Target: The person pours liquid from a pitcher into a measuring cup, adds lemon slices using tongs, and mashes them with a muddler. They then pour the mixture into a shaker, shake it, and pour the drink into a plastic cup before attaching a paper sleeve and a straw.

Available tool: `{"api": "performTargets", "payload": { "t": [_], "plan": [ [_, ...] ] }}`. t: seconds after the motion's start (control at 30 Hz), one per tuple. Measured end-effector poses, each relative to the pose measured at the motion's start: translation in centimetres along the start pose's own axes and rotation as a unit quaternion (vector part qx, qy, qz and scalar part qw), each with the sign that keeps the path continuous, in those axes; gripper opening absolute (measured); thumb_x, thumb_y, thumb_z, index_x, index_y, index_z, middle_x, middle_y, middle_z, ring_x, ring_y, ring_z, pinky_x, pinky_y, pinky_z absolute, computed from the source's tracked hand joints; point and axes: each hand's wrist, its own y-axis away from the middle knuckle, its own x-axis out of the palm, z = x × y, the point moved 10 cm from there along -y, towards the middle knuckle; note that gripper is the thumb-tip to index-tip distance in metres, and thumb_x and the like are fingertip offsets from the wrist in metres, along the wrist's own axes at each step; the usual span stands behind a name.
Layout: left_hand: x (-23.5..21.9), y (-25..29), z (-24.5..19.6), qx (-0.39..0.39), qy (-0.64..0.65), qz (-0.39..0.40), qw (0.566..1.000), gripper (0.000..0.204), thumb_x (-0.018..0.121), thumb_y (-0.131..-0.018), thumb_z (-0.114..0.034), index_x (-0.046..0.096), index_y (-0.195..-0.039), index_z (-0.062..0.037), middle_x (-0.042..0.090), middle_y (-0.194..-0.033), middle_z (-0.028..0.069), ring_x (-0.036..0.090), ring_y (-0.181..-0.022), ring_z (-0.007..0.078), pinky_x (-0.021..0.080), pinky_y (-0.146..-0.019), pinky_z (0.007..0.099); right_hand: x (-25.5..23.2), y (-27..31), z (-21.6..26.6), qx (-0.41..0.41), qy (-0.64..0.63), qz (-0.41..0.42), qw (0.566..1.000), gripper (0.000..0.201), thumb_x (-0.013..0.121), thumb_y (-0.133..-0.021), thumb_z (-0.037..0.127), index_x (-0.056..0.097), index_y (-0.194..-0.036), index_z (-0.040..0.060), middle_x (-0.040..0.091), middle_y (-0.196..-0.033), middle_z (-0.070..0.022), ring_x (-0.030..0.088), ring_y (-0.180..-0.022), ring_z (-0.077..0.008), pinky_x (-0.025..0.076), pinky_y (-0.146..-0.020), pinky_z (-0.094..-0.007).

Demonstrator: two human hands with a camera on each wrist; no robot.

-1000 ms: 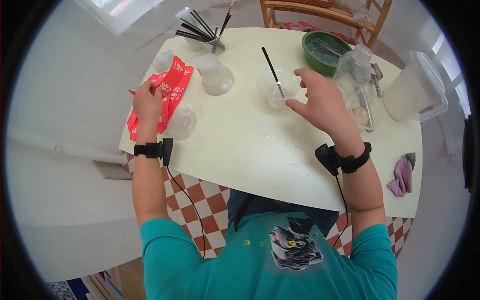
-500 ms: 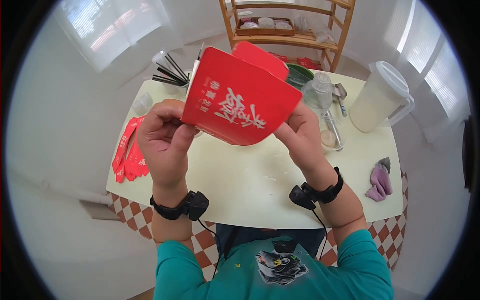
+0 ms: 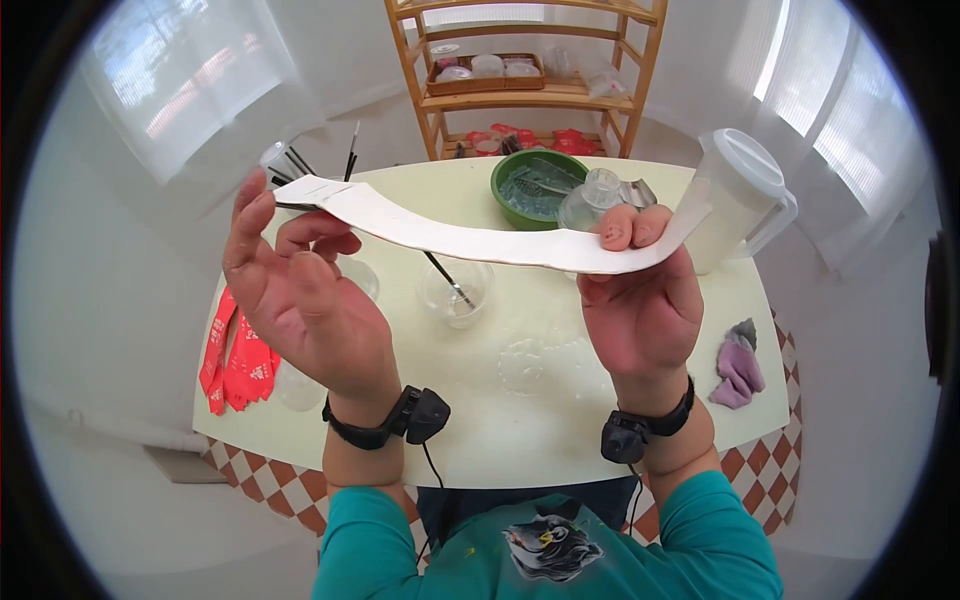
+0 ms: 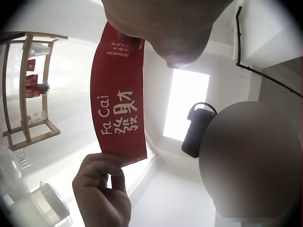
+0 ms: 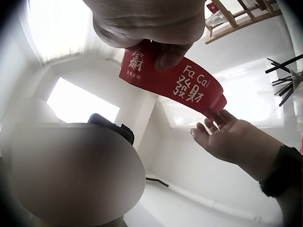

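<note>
Left hand (image 3: 320,315): fingers loosely spread, touching one end of the paper band (image 3: 470,243). Right hand (image 3: 645,325): pinching the paper band towards its other end, fingers on both faces. Paper band: one, curved, held up between the hands above the surface (image 3: 520,440). Red strips (image 3: 245,370): several, lower, left of the left hand. Clear cup (image 3: 440,300) with black straw (image 3: 445,277): below the paper band, between the hands. Green basin (image 3: 507,212): beyond the right hand, to its left. Pitcher (image 3: 742,190): beyond the right hand, to its right. Probable faults: left end slipping off, owing to that loose touch; a crease, should the right pinch bend it sharply. Head view gives the white face and the cup; wrist views give instead the red face, lettered "Fa Cai".
</note>
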Motion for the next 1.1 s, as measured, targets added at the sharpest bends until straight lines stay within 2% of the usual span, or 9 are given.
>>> {"api": "performTargets", "payload": {
  "t": [0.17,0.23,0.3,0.37,0.5,0.67,0.83,1.03,1.1],
  "plan": [
    [-2.5,-0.7,2.3,-0.070,0.026,-0.071,0.995,0.040,0.044,-0.098,-0.031,0.046,-0.126,-0.0016,0.043,-0.137,0.0161,0.061,-0.081,0.0176,0.050,-0.064,0.0258,0.6,-0.1,-0.8,0.026,-0.070,-0.005,0.997,0.027,0.032,-0.102,0.027,0.050,-0.099,0.0071,0.055,-0.102,-0.0118,0.061,-0.092,-0.0222,0.053,-0.074,-0.0335],
    [0.1,0.2,5.3,-0.245,0.183,0.026,0.952,0.048,0.038,-0.099,-0.037,0.043,-0.132,-0.0029,0.043,-0.138,0.0165,0.061,-0.083,0.0179,0.050,-0.064,0.0257,0.6,0.1,-1.6,0.049,-0.076,0.005,0.996,0.028,0.031,-0.102,0.027,0.050,-0.097,0.0070,0.054,-0.102,-0.0116,0.059,-0.094,-0.0224,0.051,-0.080,-0.0339],
    [0.5,0.6,6.1,-0.271,0.221,0.035,0.936,0.052,0.034,-0.100,-0.040,0.041,-0.136,-0.0033,0.049,-0.132,0.0184,0.061,-0.084,0.0177,0.051,-0.068,0.0266,0.3,0.2,-2.7,0.073,-0.048,0.010,0.996,0.026,0.034,-0.100,0.026,0.049,-0.094,0.0066,0.054,-0.100,-0.0119,0.055,-0.094,-0.0224,0.049,-0.085,-0.0357],
    [1.9,1.4,6.8,-0.329,0.335,0.077,0.880,0.060,0.035,-0.100,-0.047,0.042,-0.133,0.0031,0.047,-0.138,0.0160,0.049,-0.125,0.0307,0.052,-0.089,0.0364,0.0,0.3,-3.5,0.085,-0.020,0.000,0.996,0.026,0.035,-0.100,0.027,0.049,-0.092,0.0065,0.055,-0.099,-0.0118,0.054,-0.094,-0.0222,0.047,-0.087,-0.0356],
    [3.5,1.9,5.8,-0.291,0.466,0.249,0.797,0.049,0.033,-0.101,-0.038,0.050,-0.125,0.0018,0.060,-0.111,0.0173,0.058,-0.097,0.0182,0.050,-0.076,0.0255,-0.5,0.3,-4.6,0.117,0.030,0.013,0.993,0.026,0.038,-0.099,0.027,0.049,-0.088,0.0059,0.055,-0.093,-0.0117,0.052,-0.094,-0.0218,0.042,-0.089,-0.0339],
    [3.0,3.6,7.8,-0.447,0.267,0.211,0.827,0.013,0.065,-0.087,-0.014,0.060,-0.088,-0.0018,0.059,-0.068,-0.0011,0.052,-0.058,0.0056,0.042,-0.053,0.0200,-2.3,0.0,-3.5,0.071,0.102,-0.054,0.991,0.020,0.045,-0.095,0.022,0.053,-0.091,0.0036,0.058,-0.096,-0.0117,0.052,-0.095,-0.0203,0.041,-0.089,-0.0327],
    [5.0,4.8,6.8,-0.417,0.098,0.313,0.848,0.010,0.068,-0.083,-0.007,0.061,-0.080,0.0003,0.062,-0.069,0.0013,0.058,-0.062,0.0065,0.045,-0.055,0.0193,0.2,-0.1,-1.0,0.000,0.252,-0.014,0.968,0.009,0.059,-0.088,0.010,0.059,-0.089,0.0006,0.060,-0.104,-0.0117,0.053,-0.096,-0.0170,0.041,-0.089,-0.0313],
    [6.2,5.4,5.9,-0.405,0.092,0.360,0.836,0.011,0.066,-0.085,-0.006,0.061,-0.083,0.0039,0.064,-0.072,0.0056,0.062,-0.064,0.0105,0.049,-0.060,0.0218,3.3,0.5,0.5,-0.152,0.579,0.035,0.800,0.009,0.068,-0.074,0.001,0.062,-0.081,-0.0002,0.064,-0.097,-0.0132,0.059,-0.085,-0.0184,0.047,-0.074,-0.0278],
    [6.6,5.8,5.7,-0.399,0.087,0.382,0.829,0.012,0.065,-0.087,-0.007,0.060,-0.083,0.0038,0.063,-0.071,0.0059,0.063,-0.063,0.0111,0.049,-0.060,0.0218,3.6,0.4,0.5,-0.175,0.583,0.036,0.793,0.011,0.069,-0.070,0.002,0.062,-0.078,0.0005,0.065,-0.093,-0.0133,0.060,-0.082,-0.0194,0.048,-0.070,-0.0283]
  ]
}}
